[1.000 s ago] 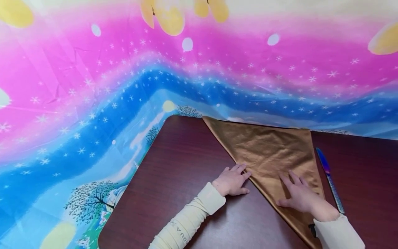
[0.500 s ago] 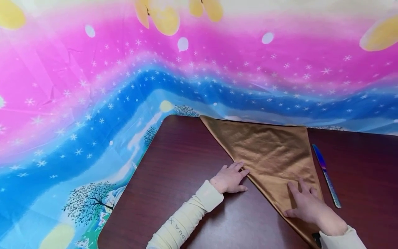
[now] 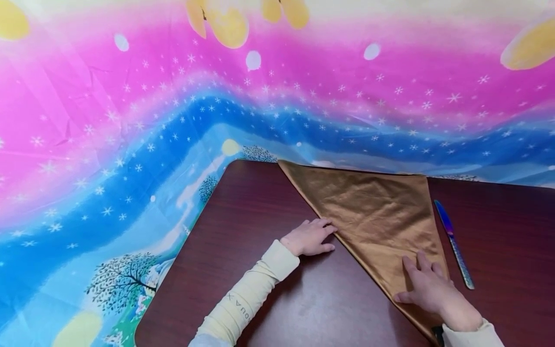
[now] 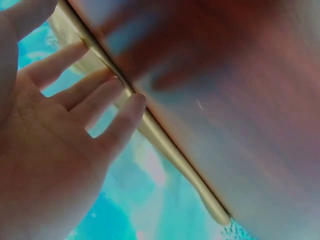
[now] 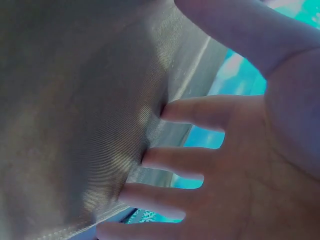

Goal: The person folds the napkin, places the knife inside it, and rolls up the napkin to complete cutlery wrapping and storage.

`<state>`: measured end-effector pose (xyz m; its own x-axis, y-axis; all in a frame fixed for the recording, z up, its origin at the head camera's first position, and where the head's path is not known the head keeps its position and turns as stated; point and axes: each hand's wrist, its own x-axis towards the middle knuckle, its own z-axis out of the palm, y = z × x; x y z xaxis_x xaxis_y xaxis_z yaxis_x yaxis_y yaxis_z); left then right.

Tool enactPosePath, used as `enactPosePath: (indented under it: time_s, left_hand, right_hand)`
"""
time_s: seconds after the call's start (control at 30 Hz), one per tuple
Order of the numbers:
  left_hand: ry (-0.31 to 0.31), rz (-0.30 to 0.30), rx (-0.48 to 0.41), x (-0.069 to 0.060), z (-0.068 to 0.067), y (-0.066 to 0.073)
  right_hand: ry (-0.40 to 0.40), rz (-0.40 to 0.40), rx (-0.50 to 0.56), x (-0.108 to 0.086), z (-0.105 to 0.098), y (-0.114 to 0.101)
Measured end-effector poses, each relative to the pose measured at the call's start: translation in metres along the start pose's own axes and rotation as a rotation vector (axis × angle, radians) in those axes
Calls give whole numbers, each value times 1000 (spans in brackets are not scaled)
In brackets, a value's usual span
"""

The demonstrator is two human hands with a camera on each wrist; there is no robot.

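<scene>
A brown-gold satin cloth (image 3: 377, 207), folded into a triangle, lies on the dark red-brown table with its long folded edge running diagonally. At the middle of that edge rests my left hand (image 3: 307, 238), fingers extended; in the left wrist view the fingertips (image 4: 135, 102) touch the fold. My right hand (image 3: 435, 291) is spread over the cloth's lower right part. Seen from the right wrist, its straight fingers (image 5: 175, 156) touch the cloth surface. Neither hand grips the fabric. The cloth's lowest corner is partly hidden by the right wrist.
A table knife (image 3: 454, 246) with a blue-purple blade lies just right of the cloth. The wooden table (image 3: 217, 270) has a rounded left corner. Behind it hangs a pink and blue backdrop (image 3: 173, 96) with snowflakes and trees. A small black object (image 3: 438, 335) shows by the right cuff.
My right hand has slid down the cloth towards me and slightly right. The left hand has shifted a little left and up along the fold. The view has moved slightly.
</scene>
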<state>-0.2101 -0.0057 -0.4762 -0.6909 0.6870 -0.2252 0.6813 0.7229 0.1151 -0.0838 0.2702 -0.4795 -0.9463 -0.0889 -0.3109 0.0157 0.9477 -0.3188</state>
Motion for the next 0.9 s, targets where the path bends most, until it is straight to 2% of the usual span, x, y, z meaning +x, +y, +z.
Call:
enactPosePath:
  time_s: [0.13, 0.33, 0.6, 0.9]
  left_hand:
    - [25, -42, 28, 4, -4, -14]
    - [38, -107, 30, 10, -8, -29]
    - [55, -200, 70, 18, -9, -39]
    - [83, -295, 84, 26, -6, -48]
  right_hand:
    - [45, -18, -30, 0, 0, -4]
    - [-8, -36, -11, 5, 0, -12]
    - [40, -73, -8, 5, 5, -15]
    - [48, -57, 20, 4, 6, -18]
